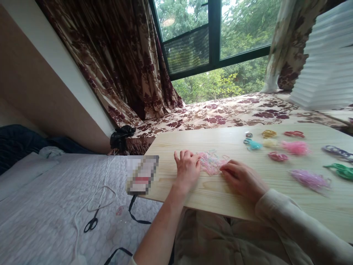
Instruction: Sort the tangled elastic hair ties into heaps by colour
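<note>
A loose pile of thin pastel elastic bands (pixel 211 163), pink with some pale green and white, lies on the light wooden table (pixel 176 141). At the pile's left edge rests my left hand (pixel 188 165), its fingers spread and partly curled, the fingertips nearest the bands touching them. My right hand (pixel 244 178) is at the right edge, thumb and forefinger pinched together low over the bands. Whatever is between those fingertips is too small to make out. A single pinkish band (pixel 226 157) lies just above the right fingertips.
Sorted bunches lie to the right: turquoise (pixel 254 145), yellow (pixel 268 133), bright pink (pixel 296 148), lilac (pixel 310 179), green (pixel 343 170). A blurred-out flat object (pixel 143 175) sits at the table's left edge. Scissors (pixel 91 223) and a white cable (pixel 91 200) lie on the bed.
</note>
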A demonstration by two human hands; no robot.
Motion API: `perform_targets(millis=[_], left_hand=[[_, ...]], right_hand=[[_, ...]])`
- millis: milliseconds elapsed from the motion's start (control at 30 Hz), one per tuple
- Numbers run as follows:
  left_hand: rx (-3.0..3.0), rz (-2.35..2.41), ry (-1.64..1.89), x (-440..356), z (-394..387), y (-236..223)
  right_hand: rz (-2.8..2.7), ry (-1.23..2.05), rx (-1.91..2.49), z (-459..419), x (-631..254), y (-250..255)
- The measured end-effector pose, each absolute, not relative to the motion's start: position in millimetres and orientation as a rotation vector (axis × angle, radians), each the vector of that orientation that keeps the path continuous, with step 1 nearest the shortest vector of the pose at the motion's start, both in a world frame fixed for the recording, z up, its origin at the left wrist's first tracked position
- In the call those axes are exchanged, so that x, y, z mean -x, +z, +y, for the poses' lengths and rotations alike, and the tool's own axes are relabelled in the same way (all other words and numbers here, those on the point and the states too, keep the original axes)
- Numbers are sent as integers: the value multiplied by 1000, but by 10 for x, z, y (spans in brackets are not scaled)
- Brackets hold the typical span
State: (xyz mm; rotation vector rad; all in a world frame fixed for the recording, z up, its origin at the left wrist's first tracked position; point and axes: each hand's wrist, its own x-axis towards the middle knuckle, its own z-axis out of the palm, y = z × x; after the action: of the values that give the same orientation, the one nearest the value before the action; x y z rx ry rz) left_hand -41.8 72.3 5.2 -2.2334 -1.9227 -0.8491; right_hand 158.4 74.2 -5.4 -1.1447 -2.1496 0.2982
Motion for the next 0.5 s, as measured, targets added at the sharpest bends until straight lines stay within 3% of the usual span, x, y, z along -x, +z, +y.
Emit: perform_targets(millis=[500], left_hand=[[2210,-1955,-868,419,726,0]], right_hand=[[-2163,283,1175,734,-1582,-54]])
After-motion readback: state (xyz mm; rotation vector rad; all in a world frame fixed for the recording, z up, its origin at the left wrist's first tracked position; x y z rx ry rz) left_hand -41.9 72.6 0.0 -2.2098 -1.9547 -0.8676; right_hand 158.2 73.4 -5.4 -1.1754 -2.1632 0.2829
